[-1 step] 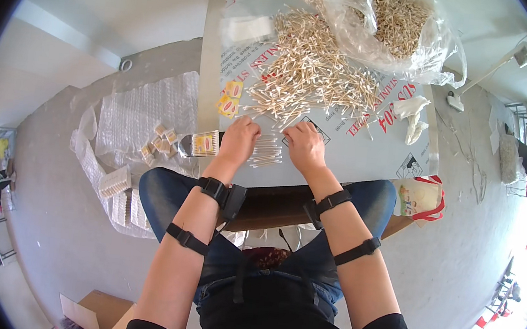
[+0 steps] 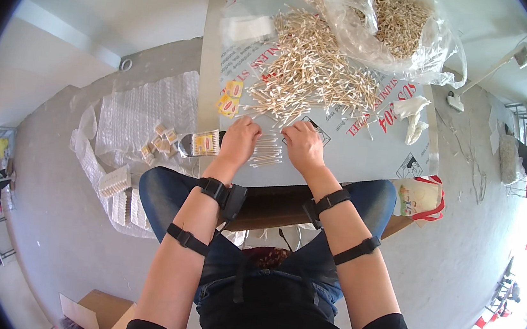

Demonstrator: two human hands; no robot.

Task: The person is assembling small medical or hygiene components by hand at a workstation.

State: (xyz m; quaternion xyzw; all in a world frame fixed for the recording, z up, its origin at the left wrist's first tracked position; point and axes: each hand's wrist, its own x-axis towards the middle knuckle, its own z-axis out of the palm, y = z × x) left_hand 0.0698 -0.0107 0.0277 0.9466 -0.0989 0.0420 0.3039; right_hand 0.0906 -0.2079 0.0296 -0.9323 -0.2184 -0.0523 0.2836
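A small row of cotton swabs lies side by side on the table between my hands. My left hand is closed, its fingertips pinching the left end of a swab at the row's far edge. Opposite it, my right hand is closed too, thumb and finger together at the same swab's other end; the fingers partly cover it. Just beyond my fingertips spreads a big loose heap of cotton swabs. Left of my left hand sits a flat pack of swabs with a yellow label.
A clear plastic bag full of swabs stands at the far right of the metal-topped table. Yellow cards lie left, a crumpled white piece right. Bubble wrap with small packs is beside the table; a cardboard box sits lower left.
My right hand has shifted very slightly to the left. My left hand and the things on the table look the same.
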